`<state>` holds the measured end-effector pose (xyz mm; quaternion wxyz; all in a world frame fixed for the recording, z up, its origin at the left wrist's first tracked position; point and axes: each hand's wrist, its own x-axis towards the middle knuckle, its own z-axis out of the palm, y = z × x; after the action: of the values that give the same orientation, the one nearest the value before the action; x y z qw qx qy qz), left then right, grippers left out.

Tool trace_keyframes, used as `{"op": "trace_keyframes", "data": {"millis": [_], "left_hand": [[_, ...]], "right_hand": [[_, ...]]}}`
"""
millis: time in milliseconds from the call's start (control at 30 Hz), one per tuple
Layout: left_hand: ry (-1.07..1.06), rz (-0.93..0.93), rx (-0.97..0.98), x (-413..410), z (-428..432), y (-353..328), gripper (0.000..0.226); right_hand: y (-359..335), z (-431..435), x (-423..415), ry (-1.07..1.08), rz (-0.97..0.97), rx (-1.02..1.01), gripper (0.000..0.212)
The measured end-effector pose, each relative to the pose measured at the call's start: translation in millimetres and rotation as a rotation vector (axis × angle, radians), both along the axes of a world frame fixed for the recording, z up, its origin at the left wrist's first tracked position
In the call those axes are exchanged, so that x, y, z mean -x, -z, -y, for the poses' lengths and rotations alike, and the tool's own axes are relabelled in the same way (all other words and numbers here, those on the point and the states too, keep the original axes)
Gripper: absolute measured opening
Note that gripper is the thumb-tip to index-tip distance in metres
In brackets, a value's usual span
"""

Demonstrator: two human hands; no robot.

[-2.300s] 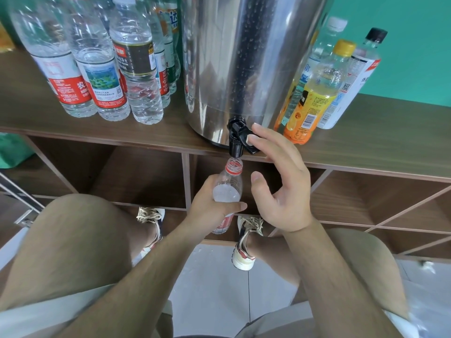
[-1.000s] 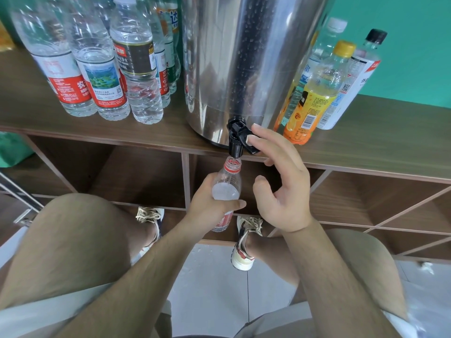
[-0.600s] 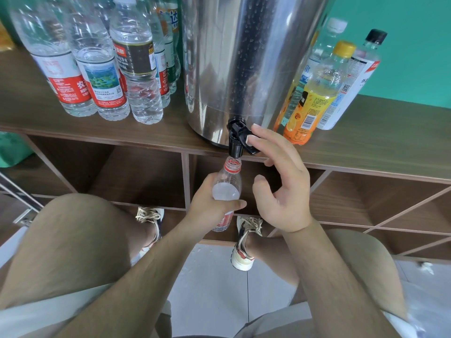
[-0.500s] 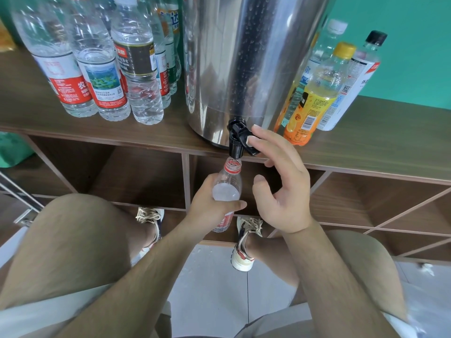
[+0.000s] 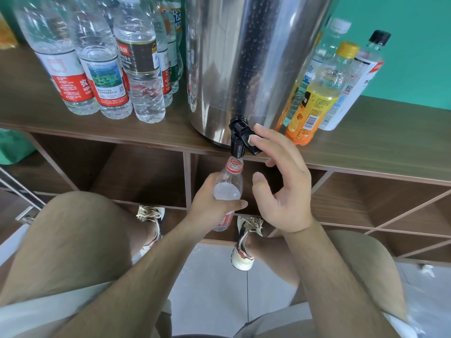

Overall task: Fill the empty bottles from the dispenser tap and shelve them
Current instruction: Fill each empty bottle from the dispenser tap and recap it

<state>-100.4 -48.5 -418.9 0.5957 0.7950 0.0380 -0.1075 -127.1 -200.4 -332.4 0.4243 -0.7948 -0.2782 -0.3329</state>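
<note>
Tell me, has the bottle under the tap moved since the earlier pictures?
No. The bottle in the left hand sits with its mouth directly beneath the black tap, just as before; the right hand remains on the lever.

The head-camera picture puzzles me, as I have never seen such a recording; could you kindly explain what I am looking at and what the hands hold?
The camera sits on a person's head, looking down past their arms and knees. The left hand holds a small clear plastic bottle with a red neck ring, mouth under the black tap of a tall steel dispenser. The right hand rests fingertips on the tap lever. On the brown wooden shelf top stand clear water bottles left of the dispenser and a yellow-capped orange-labelled bottle to its right.
</note>
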Motion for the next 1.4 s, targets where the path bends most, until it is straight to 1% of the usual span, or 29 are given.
{"op": "trace_keyframes", "data": {"millis": [1400], "left_hand": [[0.006,-0.005,0.036,0.1,-0.8,3.4,0.076]], "right_hand": [[0.2,-2.0,-0.1,0.013,-0.006,0.001,0.055]]}}
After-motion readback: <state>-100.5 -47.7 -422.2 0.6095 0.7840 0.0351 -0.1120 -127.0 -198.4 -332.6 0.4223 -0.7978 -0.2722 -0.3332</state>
